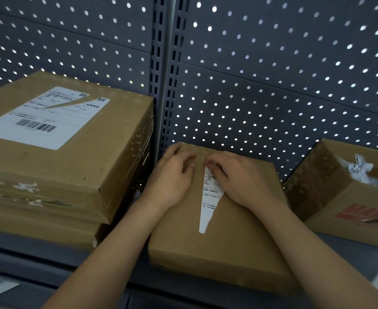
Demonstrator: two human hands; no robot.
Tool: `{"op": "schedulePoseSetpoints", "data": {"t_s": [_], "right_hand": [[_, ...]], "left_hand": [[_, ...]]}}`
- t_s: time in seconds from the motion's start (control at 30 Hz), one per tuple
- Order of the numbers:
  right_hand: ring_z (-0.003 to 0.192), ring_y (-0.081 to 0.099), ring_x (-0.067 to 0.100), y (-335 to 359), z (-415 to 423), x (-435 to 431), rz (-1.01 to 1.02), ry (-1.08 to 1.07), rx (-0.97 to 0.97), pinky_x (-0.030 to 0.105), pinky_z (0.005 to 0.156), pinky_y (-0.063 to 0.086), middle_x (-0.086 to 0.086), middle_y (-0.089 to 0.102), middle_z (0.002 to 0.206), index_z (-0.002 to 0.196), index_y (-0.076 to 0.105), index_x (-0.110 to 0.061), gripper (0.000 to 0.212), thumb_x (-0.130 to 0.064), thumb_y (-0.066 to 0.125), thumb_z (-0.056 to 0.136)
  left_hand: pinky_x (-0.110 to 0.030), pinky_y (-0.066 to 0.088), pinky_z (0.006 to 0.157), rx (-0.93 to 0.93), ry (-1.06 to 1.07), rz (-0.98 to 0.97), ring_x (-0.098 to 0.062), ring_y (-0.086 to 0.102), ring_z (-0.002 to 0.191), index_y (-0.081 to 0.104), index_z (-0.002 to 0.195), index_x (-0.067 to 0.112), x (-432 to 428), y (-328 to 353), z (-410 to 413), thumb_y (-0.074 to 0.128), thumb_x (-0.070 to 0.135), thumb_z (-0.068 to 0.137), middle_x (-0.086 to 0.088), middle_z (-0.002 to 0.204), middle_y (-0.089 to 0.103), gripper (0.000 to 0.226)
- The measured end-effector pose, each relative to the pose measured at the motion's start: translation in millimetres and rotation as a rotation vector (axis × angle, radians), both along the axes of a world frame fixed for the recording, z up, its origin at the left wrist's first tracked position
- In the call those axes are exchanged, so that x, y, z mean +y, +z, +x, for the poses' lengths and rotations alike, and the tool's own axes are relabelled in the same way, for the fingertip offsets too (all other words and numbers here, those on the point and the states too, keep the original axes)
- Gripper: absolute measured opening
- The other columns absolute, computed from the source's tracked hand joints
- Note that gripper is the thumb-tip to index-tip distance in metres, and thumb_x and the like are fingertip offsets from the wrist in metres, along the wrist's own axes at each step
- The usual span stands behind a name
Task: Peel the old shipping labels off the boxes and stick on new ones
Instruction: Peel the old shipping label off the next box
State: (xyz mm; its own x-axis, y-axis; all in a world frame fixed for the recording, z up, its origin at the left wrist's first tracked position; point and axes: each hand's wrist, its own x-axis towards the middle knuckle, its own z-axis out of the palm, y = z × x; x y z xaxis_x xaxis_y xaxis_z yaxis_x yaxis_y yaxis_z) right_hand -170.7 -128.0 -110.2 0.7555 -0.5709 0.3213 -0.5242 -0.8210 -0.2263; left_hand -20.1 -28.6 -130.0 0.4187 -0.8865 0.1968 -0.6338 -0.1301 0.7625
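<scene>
On the shelf (pixel 49 259) in front of me lies the flat brown box (pixel 228 237) I am working on, between a stack (pixel 72 175) on my left and an open box (pixel 348 204) on my right. I judge the step to be peeling: only a torn white strip (pixel 208 206) of the old label is on the lid, wide at the far end and tapering to a point toward me.

My left hand (pixel 172 175) rests on the lid just beside the strip, fingers relaxed and gripping nothing, holding the box down. My right hand (pixel 239 179) has its fingertips curled onto the strip's far end, pinching at the edge; whether that edge has lifted I cannot tell.

Next I need a firm hold on a raised corner and a low, slow pull toward me, or the thin paper will likely tear again. The strip carries small print and lies flat against the cardboard. White scraps (pixel 360 168) sit crumpled in the open box.
</scene>
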Motion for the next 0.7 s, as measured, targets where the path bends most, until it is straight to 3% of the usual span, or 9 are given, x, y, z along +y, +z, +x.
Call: {"op": "schedulePoseSetpoints", "data": {"t_s": [0.3,0.5,0.7], "right_hand": [[0.083,0.056,0.012,-0.6,0.2,-0.6,0.026,0.0,0.019,0.042,0.072,0.05,-0.017,0.054,0.09,0.1,0.062,-0.032,0.012,-0.031,0.051,0.099],[0.088,0.059,0.011,-0.9,-0.1,-1.9,0.057,-0.018,0.0,0.042,0.075,0.051,-0.015,0.06,0.095,0.108,0.061,-0.035,0.016,-0.033,0.048,0.099],[0.079,0.056,0.013,0.6,0.5,0.3,0.043,-0.013,0.017,0.042,0.069,0.051,-0.013,0.053,0.094,0.103,0.063,-0.032,0.013,-0.033,0.05,0.099]], "left_hand": [[-0.025,0.027,0.107,0.012,0.003,-0.006,-0.016,0.033,0.141,0.057,0.136,0.025,0.1,-0.3,0.2,0.054,0.026,0.098,0.006,0.156,0.029,0.038],[-0.02,0.023,0.102,0.002,0.006,0.0,-0.015,0.032,0.141,0.056,0.136,0.025,0.7,-0.2,0.0,0.052,0.026,0.099,0.006,0.157,0.028,0.037],[-0.021,0.024,0.102,-0.004,0.007,0.001,-0.016,0.033,0.141,0.056,0.137,0.025,0.6,0.6,-0.1,0.053,0.026,0.099,0.006,0.157,0.029,0.038]]}}
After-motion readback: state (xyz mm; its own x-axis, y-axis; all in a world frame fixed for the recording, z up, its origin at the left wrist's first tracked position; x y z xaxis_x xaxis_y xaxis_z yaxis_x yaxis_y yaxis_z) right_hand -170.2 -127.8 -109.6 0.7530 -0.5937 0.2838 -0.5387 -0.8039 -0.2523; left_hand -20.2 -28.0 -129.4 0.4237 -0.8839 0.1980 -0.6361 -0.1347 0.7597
